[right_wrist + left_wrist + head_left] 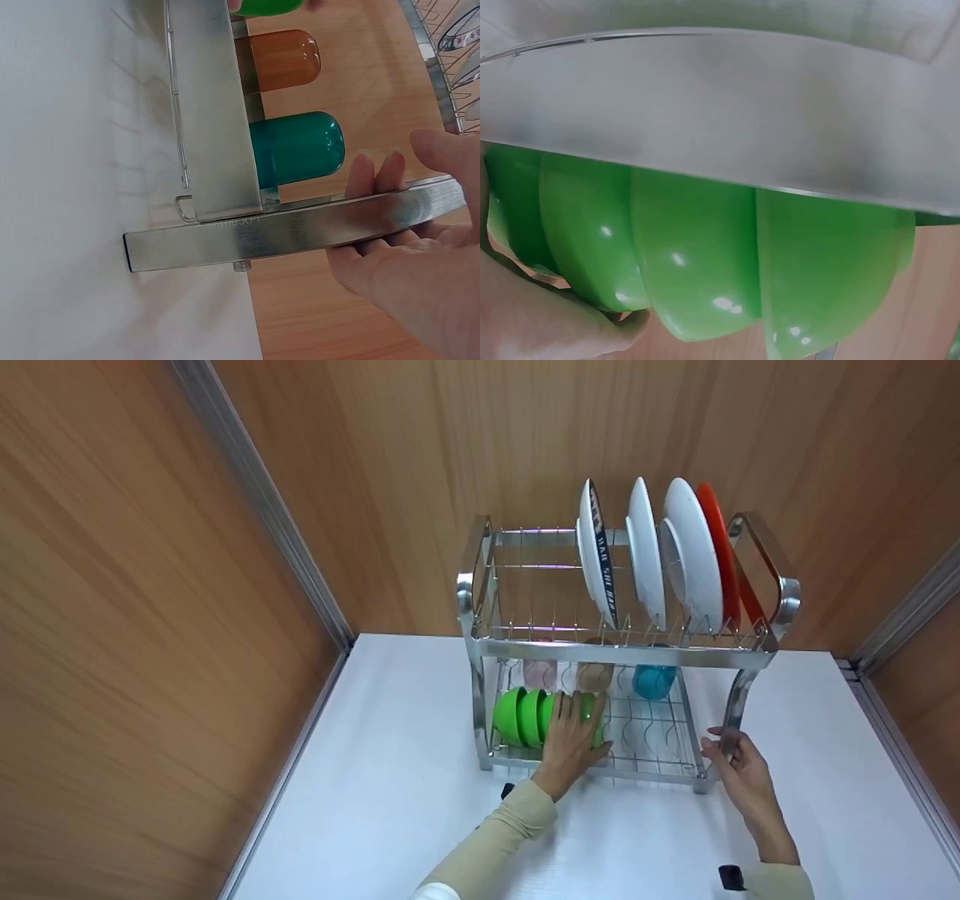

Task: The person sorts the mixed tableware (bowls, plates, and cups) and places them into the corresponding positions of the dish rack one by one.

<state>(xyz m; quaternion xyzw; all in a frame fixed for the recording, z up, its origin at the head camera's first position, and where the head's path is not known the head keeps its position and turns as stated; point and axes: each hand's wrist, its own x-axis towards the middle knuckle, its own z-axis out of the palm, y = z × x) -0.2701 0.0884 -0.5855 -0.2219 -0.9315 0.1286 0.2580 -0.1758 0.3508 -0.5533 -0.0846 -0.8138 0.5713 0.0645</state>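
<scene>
A two-tier metal dish rack [559, 649] stands on the white table. On its lower tier, several green bowls [508, 717] are set on edge in a row at the left. My left hand [570, 742] holds the rightmost of them, fingers over its top and thumb toward the right. In the left wrist view the bowls [697, 262] show beside the rack's front bar, with part of the hand at the left edge. My right hand [742, 772] grips the rack's right front leg; the right wrist view shows fingers and thumb on both sides of that leg [300, 225].
Behind the bowls are a pink cup [540, 673], a brown cup [595, 675] and a blue cup [654, 682]. The upper tier holds a dark-rimmed plate [592, 547], white plates [701, 555] and a red plate [721, 547], all upright. Wooden panels [375, 510] enclose the table.
</scene>
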